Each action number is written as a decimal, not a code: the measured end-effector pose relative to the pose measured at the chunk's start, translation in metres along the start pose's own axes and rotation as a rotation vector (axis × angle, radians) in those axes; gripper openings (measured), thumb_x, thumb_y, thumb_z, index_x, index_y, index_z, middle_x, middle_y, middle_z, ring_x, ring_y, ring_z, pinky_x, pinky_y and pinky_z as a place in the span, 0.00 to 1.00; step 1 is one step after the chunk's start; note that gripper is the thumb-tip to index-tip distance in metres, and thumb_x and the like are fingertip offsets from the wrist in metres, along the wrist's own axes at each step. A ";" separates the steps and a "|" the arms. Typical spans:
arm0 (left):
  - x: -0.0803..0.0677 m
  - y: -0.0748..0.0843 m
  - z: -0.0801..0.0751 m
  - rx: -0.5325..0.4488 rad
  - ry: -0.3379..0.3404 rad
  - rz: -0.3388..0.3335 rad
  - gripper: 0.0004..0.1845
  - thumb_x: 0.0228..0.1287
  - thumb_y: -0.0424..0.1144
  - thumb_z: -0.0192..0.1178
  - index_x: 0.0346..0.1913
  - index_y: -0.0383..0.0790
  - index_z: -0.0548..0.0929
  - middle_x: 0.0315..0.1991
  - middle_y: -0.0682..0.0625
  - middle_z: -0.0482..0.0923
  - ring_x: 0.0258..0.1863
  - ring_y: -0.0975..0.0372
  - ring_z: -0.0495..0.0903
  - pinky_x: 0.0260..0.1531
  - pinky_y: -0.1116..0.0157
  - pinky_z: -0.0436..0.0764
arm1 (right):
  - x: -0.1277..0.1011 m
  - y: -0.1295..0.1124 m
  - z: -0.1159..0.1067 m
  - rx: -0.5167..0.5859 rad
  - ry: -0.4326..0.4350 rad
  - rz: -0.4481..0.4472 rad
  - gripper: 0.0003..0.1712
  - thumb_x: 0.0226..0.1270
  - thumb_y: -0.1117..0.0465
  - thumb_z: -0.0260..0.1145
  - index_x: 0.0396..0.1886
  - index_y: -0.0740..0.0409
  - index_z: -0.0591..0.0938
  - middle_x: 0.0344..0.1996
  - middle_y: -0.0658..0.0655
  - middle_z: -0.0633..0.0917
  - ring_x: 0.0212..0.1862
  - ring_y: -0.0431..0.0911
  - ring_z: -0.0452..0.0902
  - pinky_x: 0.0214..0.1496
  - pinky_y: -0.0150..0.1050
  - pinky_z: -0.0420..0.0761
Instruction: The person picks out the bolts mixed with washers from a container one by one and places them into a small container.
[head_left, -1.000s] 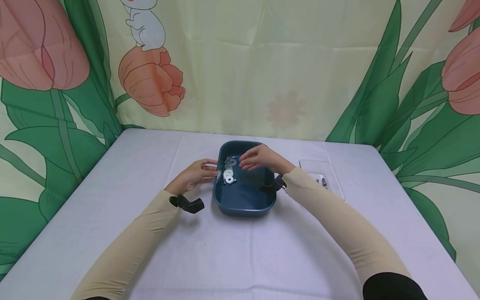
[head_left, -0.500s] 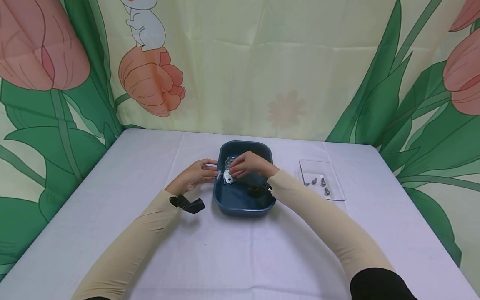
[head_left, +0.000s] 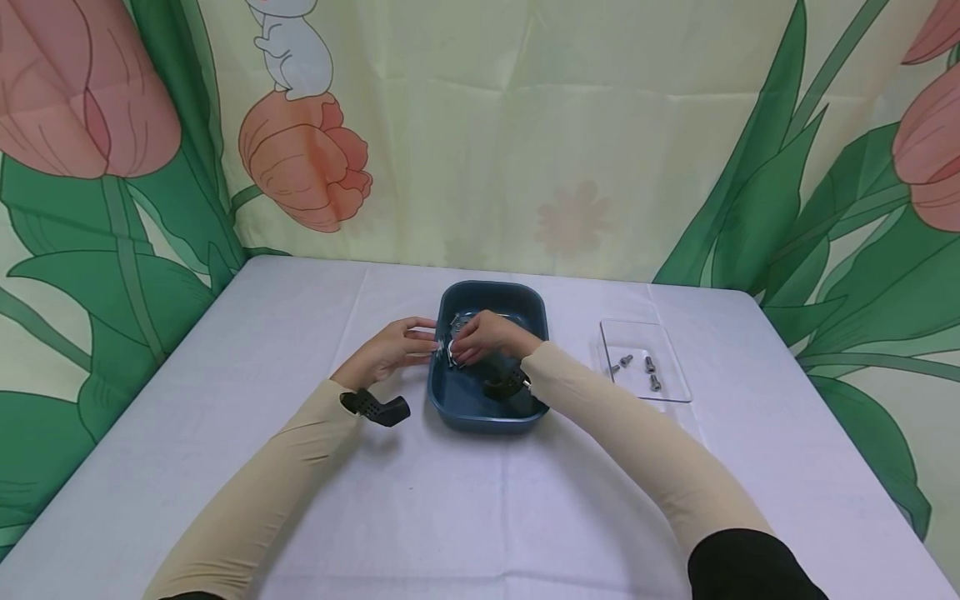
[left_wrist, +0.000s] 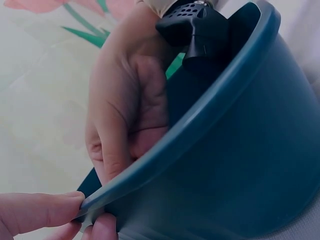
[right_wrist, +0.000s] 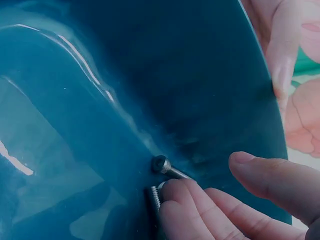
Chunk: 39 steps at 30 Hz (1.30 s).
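Note:
A dark blue plastic basin point(head_left: 487, 423) stands on the white-covered table. At its left side, my left hand point(head_left: 393, 346) holds the rim; in the left wrist view the thumb and fingers point(left_wrist: 55, 206) pinch it from both sides. My right hand point(head_left: 495, 335) reaches down inside the basin, toward the left wall. There, in the right wrist view, its fingertips touch a socket-head screw point(right_wrist: 161, 164), with the thumb apart from them. Beside it lies another threaded screw point(right_wrist: 155, 196). Washers and other metal pieces in the basin are largely hidden by the right hand.
Right of the basin sits a shallow clear plastic box point(head_left: 672, 387) with several screws point(head_left: 650, 365) lying in it. A printed cloth with tulips point(head_left: 306, 162) hangs behind the table's far edge point(head_left: 585, 279).
My right hand has moved left and down from above the basin's right part to the metal pieces by the left wall, uncovering the clear box. The left hand keeps its place.

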<state>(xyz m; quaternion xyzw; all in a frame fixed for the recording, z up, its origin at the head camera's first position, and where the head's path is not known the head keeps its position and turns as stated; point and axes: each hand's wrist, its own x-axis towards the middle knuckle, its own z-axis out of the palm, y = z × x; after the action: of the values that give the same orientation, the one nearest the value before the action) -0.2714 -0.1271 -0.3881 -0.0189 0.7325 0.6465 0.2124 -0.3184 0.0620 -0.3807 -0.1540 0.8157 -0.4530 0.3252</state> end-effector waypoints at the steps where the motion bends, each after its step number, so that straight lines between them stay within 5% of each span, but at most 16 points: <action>1: 0.000 0.000 0.000 0.001 0.000 -0.001 0.28 0.66 0.28 0.53 0.68 0.34 0.61 0.63 0.33 0.66 0.48 0.59 0.77 0.61 0.54 0.73 | 0.000 0.000 0.000 -0.003 -0.002 0.005 0.15 0.65 0.67 0.61 0.49 0.71 0.81 0.45 0.68 0.84 0.39 0.48 0.86 0.47 0.40 0.84; 19: 0.003 -0.001 0.000 0.008 0.019 -0.013 0.28 0.66 0.28 0.54 0.68 0.35 0.62 0.62 0.35 0.67 0.49 0.58 0.77 0.61 0.55 0.74 | 0.008 -0.005 0.007 0.088 -0.007 0.136 0.13 0.65 0.68 0.60 0.46 0.73 0.81 0.43 0.67 0.85 0.34 0.44 0.85 0.46 0.39 0.85; 28: 0.005 -0.002 0.000 0.019 0.018 -0.016 0.28 0.66 0.28 0.54 0.68 0.35 0.61 0.63 0.34 0.66 0.50 0.57 0.76 0.61 0.55 0.74 | 0.010 0.001 0.014 0.213 0.032 0.152 0.14 0.63 0.70 0.62 0.47 0.73 0.81 0.39 0.65 0.87 0.29 0.42 0.84 0.43 0.37 0.85; 39: 0.006 -0.002 0.000 0.019 0.016 -0.024 0.28 0.66 0.28 0.53 0.68 0.36 0.61 0.63 0.35 0.66 0.52 0.56 0.75 0.61 0.55 0.74 | 0.011 0.006 0.018 0.209 0.096 0.117 0.11 0.59 0.70 0.65 0.41 0.71 0.84 0.29 0.60 0.88 0.26 0.42 0.84 0.34 0.33 0.86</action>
<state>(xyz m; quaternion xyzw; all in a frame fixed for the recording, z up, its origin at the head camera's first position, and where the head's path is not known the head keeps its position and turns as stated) -0.2759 -0.1257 -0.3914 -0.0309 0.7400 0.6368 0.2142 -0.3139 0.0473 -0.3965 -0.0495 0.7861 -0.5227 0.3260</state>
